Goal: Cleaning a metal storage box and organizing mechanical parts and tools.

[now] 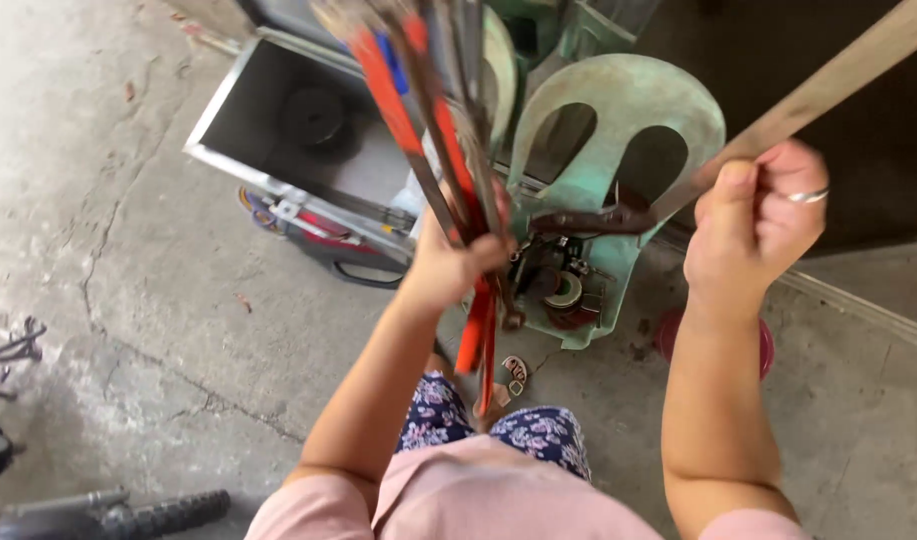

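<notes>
Cracked concrete floor (pixel 128 300), green plastic chair (pixel 618 130) beside an open metal toolbox (pixel 298 130). Left hand (pixel 453 265) clamps a bunch of red-handled tools (pixel 448 150) mid-shaft; probably heavy and rigid, liable to slip apart. Right hand (pixel 753 225) is fisted round a long flat metal bar (pixel 828 85), stiff, held near its lower end.

We see a rough workshop or garage yard: cracked concrete floor (pixel 128 300), an open metal toolbox (pixel 298 140) just left of a green plastic chair (pixel 618 130) loaded with tool parts.
</notes>
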